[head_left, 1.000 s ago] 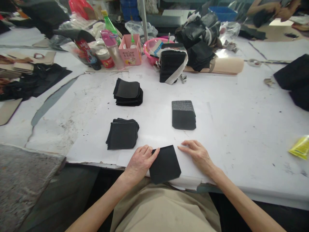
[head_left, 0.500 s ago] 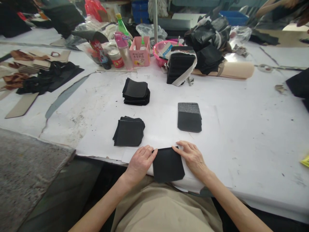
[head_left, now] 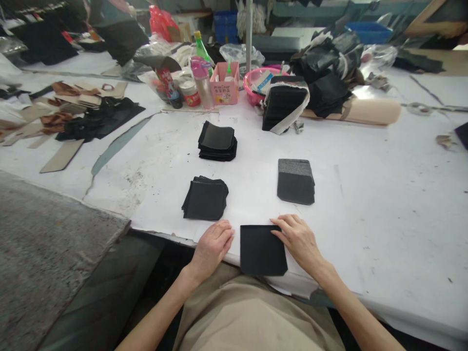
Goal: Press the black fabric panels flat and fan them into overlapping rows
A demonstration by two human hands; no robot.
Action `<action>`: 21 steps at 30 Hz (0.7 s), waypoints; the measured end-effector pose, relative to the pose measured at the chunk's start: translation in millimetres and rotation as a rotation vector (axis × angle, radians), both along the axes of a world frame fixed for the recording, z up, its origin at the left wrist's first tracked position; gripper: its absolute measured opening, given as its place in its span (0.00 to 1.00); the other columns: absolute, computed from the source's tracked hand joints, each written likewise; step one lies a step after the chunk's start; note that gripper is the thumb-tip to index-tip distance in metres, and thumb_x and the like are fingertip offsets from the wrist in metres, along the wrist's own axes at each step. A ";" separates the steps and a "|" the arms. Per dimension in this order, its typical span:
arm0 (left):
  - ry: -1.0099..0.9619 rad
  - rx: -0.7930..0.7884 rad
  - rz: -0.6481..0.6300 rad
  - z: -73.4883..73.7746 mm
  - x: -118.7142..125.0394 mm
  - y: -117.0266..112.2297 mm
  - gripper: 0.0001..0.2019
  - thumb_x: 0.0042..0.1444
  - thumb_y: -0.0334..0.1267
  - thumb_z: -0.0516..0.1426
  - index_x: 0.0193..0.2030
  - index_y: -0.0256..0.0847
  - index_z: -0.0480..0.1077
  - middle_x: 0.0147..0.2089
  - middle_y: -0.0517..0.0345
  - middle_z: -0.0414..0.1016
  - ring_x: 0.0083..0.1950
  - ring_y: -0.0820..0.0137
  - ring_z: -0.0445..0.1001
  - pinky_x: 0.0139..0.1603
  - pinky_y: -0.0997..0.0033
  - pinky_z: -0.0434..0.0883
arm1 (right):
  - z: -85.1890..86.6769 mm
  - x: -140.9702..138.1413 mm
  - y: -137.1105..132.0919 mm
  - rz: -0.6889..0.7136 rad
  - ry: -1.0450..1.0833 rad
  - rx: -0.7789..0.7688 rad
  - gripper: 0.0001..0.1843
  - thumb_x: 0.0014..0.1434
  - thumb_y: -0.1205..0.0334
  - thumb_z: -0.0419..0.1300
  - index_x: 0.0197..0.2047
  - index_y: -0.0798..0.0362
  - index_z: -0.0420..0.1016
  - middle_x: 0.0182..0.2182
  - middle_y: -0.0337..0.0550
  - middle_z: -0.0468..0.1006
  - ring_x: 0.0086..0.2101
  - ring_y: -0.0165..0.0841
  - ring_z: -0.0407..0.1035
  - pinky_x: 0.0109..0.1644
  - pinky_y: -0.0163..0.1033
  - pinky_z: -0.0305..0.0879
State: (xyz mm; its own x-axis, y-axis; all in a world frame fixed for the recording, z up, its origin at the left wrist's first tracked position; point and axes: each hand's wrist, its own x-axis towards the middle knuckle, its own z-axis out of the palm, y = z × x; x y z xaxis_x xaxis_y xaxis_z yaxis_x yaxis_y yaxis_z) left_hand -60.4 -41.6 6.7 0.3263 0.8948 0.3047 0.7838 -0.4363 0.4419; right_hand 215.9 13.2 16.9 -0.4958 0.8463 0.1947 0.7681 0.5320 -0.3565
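Observation:
A black, roughly square leather-like piece (head_left: 262, 251) with two cut corners lies at the table's front edge, before my body. My right hand (head_left: 297, 240) rests over its upper right corner, fingers stretched and apart, the thumb touching the piece. Just left of the piece, with a small gap, is my left hand (head_left: 214, 244), its fingers drawn together against the thumb and nothing visible in them. Beyond my left hand sits a loose stack of black pieces (head_left: 205, 199), with a taller black stack (head_left: 217, 140) behind it. Fanned grey-and-black pieces (head_left: 295, 181) lie beyond my right hand.
White paper covers the table (head_left: 383, 204). Along the back stand a pink bottle (head_left: 202, 83), a pink box (head_left: 225, 84), a pink basin (head_left: 252, 80), a tied black bundle (head_left: 283, 105) and a beige roll (head_left: 371, 111). Scraps (head_left: 98, 117) lie left. A person's arm shows at the upper right.
My left hand has come off the black piece, and its fingers have drawn together. My right hand stays at the upper right corner. The whole view has shifted, moving things rightward in the picture.

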 end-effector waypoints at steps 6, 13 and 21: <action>-0.020 -0.035 0.046 7.9 19.4 10.9 0.10 0.65 0.30 0.52 0.51 0.40 0.68 0.49 0.50 0.71 0.52 0.64 0.71 0.54 0.59 0.71 | 4.3 -11.7 15.2 -0.019 -0.065 -0.153 0.06 0.57 0.66 0.66 0.34 0.51 0.71 0.32 0.40 0.73 0.36 0.37 0.67 0.38 0.40 0.63; 0.105 0.109 -0.065 13.7 63.9 35.4 0.10 0.63 0.32 0.55 0.51 0.39 0.69 0.47 0.50 0.73 0.55 0.61 0.70 0.64 0.50 0.62 | 6.7 -7.9 14.4 -0.054 0.206 -0.323 0.08 0.60 0.61 0.59 0.29 0.50 0.69 0.28 0.36 0.73 0.30 0.32 0.68 0.34 0.36 0.63; -0.117 0.003 -0.060 16.9 54.6 41.6 0.06 0.63 0.36 0.56 0.34 0.40 0.71 0.31 0.58 0.74 0.37 0.69 0.73 0.55 0.60 0.67 | 13.6 21.4 30.1 -0.142 0.296 -0.384 0.15 0.58 0.45 0.59 0.30 0.46 0.74 0.27 0.35 0.78 0.28 0.34 0.73 0.31 0.34 0.67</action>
